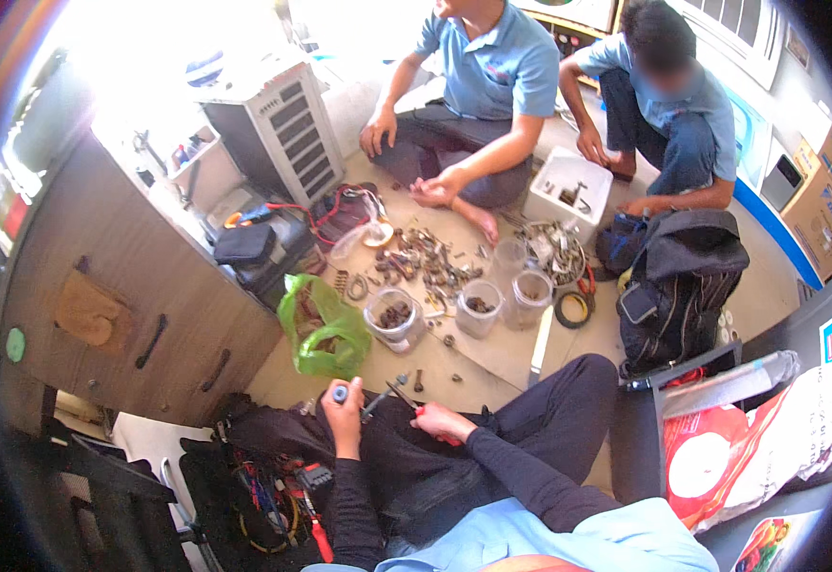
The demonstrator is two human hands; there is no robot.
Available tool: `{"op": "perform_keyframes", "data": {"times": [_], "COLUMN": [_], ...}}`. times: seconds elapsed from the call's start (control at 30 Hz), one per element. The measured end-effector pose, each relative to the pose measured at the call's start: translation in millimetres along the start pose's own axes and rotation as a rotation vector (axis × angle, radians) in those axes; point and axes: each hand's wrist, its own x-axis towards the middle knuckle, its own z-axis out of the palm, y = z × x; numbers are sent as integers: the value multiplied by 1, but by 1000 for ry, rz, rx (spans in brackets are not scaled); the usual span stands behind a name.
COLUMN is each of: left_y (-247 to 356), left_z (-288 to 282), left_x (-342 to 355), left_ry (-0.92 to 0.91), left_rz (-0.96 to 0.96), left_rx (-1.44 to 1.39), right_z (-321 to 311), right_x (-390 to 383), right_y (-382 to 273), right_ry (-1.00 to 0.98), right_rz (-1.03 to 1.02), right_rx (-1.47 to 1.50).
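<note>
My left hand [344, 417] is closed around a tool with a round grey-blue handle end [340, 393], which pokes out by the thumb. A thin metal shaft [375, 407] shows just right of that fist; I cannot tell whether it belongs to the same tool. Red-handled pliers [403, 395] are gripped in my right hand [442, 422], their dark jaws pointing up and left toward the left hand. Both hands are above my lap. On the floor just beyond the pliers lies a bolt-like metal piece [419, 381], with a smaller round part [456, 378] beside it.
Clear tubs of metal parts [395, 322] stand ahead, by a loose heap of fittings [427, 262]. A green bag [324, 329] is left, a black backpack [675, 286] right. Two people [492, 67] sit opposite, near a white bin [568, 195]. Drawers [140, 305] rise at left.
</note>
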Motion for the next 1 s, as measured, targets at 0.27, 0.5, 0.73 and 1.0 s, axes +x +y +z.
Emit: {"op": "perform_keyframes", "data": {"times": [0.27,0.5,0.73,1.0], "left_y": [2,34,29,23], "left_z": [-21,-21,26,23], "left_x": [9,36,4,18], "left_ry": [-369,-690,17,-141], "left_rz": [-75,-144,185,197], "left_rx": [-63,154,212,138], "right_z": [4,7,-1,-3], "right_x": [6,6,20,5], "right_y": [14,22,28,22], "right_ry": [-25,-51,-98,-195], "right_rz": [117,192,132,208], "right_rx": [14,86,199,245]}}
